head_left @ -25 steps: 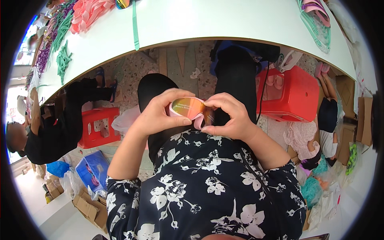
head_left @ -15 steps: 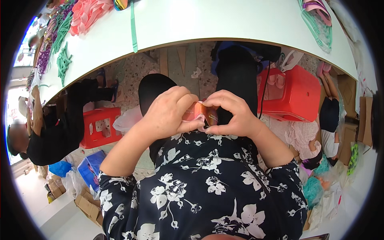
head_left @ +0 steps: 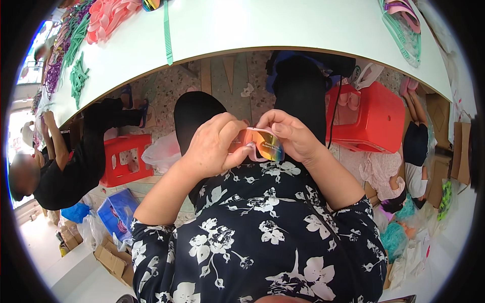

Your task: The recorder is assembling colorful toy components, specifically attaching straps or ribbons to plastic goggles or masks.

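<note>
Left hand (head_left: 212, 146) — fingers curled, gripping one end of the pink goggles (head_left: 260, 144). Right hand (head_left: 290, 134) — pinched closed on the other end. Goggles: mirrored orange-green lens, held between both hands over the lap, below the white table (head_left: 262, 25) edge. Red stool (head_left: 371, 118) to the right; second red stool (head_left: 124, 159) to the left.

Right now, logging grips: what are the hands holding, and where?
Both hands, left hand and right hand, hold pink goggles by their two ends.
</note>
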Available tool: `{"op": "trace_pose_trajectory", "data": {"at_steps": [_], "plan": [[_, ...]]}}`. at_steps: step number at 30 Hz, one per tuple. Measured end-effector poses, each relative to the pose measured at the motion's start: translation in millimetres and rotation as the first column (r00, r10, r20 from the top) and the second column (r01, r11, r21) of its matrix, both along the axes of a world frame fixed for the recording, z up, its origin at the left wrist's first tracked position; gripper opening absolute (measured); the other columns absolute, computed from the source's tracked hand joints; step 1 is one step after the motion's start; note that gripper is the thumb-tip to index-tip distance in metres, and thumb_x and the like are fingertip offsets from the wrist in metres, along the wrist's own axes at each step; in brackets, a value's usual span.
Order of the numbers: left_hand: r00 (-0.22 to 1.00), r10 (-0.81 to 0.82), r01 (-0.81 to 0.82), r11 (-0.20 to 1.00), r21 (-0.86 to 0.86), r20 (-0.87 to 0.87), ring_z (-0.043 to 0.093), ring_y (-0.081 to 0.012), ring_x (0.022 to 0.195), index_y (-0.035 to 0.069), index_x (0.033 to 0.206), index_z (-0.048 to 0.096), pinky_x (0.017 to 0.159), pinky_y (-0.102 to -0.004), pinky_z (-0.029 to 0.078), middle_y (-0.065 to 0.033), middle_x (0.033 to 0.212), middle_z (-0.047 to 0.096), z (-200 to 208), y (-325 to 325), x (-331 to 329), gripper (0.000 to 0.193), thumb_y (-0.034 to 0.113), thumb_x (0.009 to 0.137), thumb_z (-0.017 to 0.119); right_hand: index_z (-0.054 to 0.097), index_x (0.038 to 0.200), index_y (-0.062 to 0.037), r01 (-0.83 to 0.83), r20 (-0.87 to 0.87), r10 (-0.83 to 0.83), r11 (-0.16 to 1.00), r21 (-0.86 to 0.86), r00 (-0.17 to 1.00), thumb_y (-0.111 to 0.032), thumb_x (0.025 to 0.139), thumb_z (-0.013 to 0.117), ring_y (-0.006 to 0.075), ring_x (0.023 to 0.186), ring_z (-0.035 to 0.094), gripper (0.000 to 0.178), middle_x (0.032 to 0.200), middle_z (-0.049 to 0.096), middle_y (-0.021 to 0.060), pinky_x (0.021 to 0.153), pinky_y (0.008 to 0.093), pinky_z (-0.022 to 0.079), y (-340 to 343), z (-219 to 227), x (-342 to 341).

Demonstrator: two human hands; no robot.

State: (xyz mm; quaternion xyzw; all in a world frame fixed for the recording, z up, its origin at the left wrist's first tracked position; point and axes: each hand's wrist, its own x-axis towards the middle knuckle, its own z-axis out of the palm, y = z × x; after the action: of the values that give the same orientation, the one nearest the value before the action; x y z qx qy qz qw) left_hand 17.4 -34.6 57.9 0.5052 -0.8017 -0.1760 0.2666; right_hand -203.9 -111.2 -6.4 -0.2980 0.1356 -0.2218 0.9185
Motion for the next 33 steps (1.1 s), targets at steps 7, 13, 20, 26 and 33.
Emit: {"op": "trace_pose_trajectory", "data": {"at_steps": [7, 13, 20, 26, 33], "plan": [[0.996, 0.069, -0.069, 0.998, -0.008, -0.051, 0.059, -0.0327, 0.076, -0.001, 0.106, 0.057, 0.068, -0.0407, 0.05, -0.0161, 0.089, 0.059, -12.5, 9.3, 8.0, 0.04, 0.03, 0.082, 0.064, 0.058, 0.117, -0.0005, 0.078, 0.032, -0.083, 0.99, 0.118, 0.996, -0.024, 0.098, 0.059, 0.0151, 0.102, 0.063, 0.03, 0.11, 0.065, 0.0088, 0.091, 0.0324, 0.051, 21.4, -6.6, -21.1], [0.996, 0.062, -0.065, 0.997, -0.041, -0.068, 0.06, -0.0313, 0.075, 0.001, 0.103, 0.058, 0.066, -0.0405, 0.05, -0.0123, 0.086, 0.057, -13.3, 11.0, 3.4, 0.039, 0.029, 0.079, 0.072, 0.058, 0.12, 0.0004, 0.117, -0.031, -0.114, 0.986, 0.116, 0.993, -0.022, 0.099, 0.057, 0.0164, 0.106, 0.063, 0.031, 0.112, 0.065, 0.0095, 0.092, 0.0326, 0.052, 23.9, 6.8, -11.1], [0.991, 0.112, -0.116, 0.991, -0.059, -0.075, 0.06, -0.0308, 0.074, 0.001, 0.103, 0.058, 0.066, -0.0394, 0.05, -0.0125, 0.086, 0.058, -9.7, 15.7, 7.1, 0.036, 0.023, 0.078, 0.071, 0.06, 0.116, -0.0003, 0.085, -0.02, -0.085, 0.996, 0.036, 0.996, -0.018, 0.098, 0.058, 0.0156, 0.104, 0.063, 0.026, 0.109, 0.066, 0.0082, 0.094, 0.0331, 0.051, 18.0, 0.3, -12.6], [0.976, 0.161, -0.17, 0.984, -0.048, -0.146, 0.059, -0.0301, 0.073, 0.001, 0.101, 0.058, 0.065, -0.0387, 0.05, -0.0121, 0.084, 0.058, -18.9, 16.4, 5.8, 0.031, 0.018, 0.077, 0.069, 0.057, 0.121, -0.0004, 0.172, 0.036, -0.18, 0.972, 0.162, 0.983, -0.017, 0.099, 0.056, 0.0228, 0.114, 0.061, 0.028, 0.12, 0.063, 0.0119, 0.104, 0.0443, 0.047, 41.5, 4.8, -24.7], [0.964, 0.223, -0.227, 0.974, -0.015, -0.143, 0.057, -0.0284, 0.071, -0.001, 0.105, 0.057, 0.065, -0.0377, 0.047, -0.0128, 0.085, 0.057, -17.9, 19.5, 2.9, 0.032, 0.026, 0.089, 0.059, 0.055, 0.128, 0.0007, 0.227, 0.058, -0.245, 0.948, 0.224, 0.968, -0.016, 0.1, 0.055, 0.0251, 0.118, 0.06, 0.033, 0.126, 0.061, 0.0145, 0.106, 0.0448, 0.046, 44.9, 13.1, -22.0]]}}
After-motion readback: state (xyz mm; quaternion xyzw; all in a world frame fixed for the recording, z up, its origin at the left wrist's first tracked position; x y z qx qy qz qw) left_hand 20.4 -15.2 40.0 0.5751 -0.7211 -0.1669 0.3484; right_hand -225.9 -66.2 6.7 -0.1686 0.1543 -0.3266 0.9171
